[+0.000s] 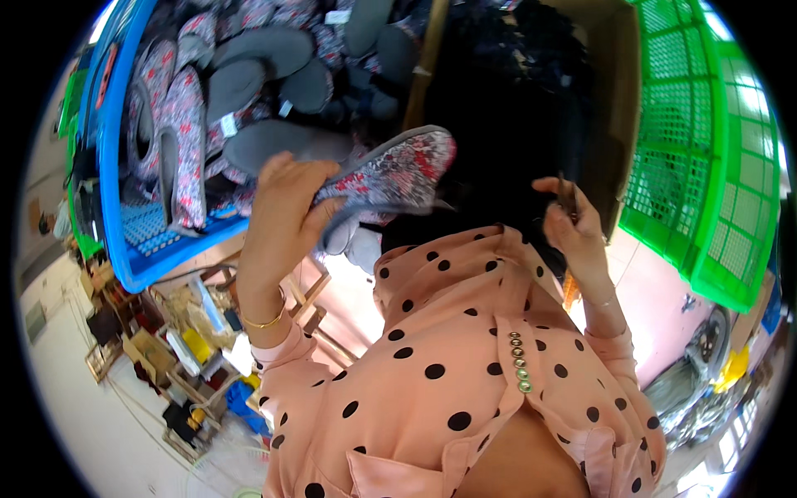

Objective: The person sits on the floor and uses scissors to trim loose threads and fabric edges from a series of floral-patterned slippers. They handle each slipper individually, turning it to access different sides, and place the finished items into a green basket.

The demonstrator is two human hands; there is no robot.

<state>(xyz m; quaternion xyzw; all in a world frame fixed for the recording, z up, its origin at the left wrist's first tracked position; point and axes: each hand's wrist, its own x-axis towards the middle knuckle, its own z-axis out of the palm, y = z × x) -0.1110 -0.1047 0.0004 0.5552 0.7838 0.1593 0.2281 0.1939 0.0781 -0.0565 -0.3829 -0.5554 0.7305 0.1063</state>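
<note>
My left hand [286,203] is closed around one end of a slipper [403,170] with a grey, white and red floral pattern and a grey edge. The slipper is held in the air, its other end pointing right. My right hand [574,222] is apart from it, with curled fingers around a small dark tool [567,197], whose kind is too small to make out. Behind my left hand, a blue plastic crate [124,249] holds many similar slippers [187,133], some showing their grey soles.
Right of the crate stands a cardboard box [614,108] with dark contents. Green plastic baskets [677,149] stand at the far right. Down left, a cluttered wooden rack [158,357] holds assorted items. Shiny plastic bags [689,398] lie at the lower right.
</note>
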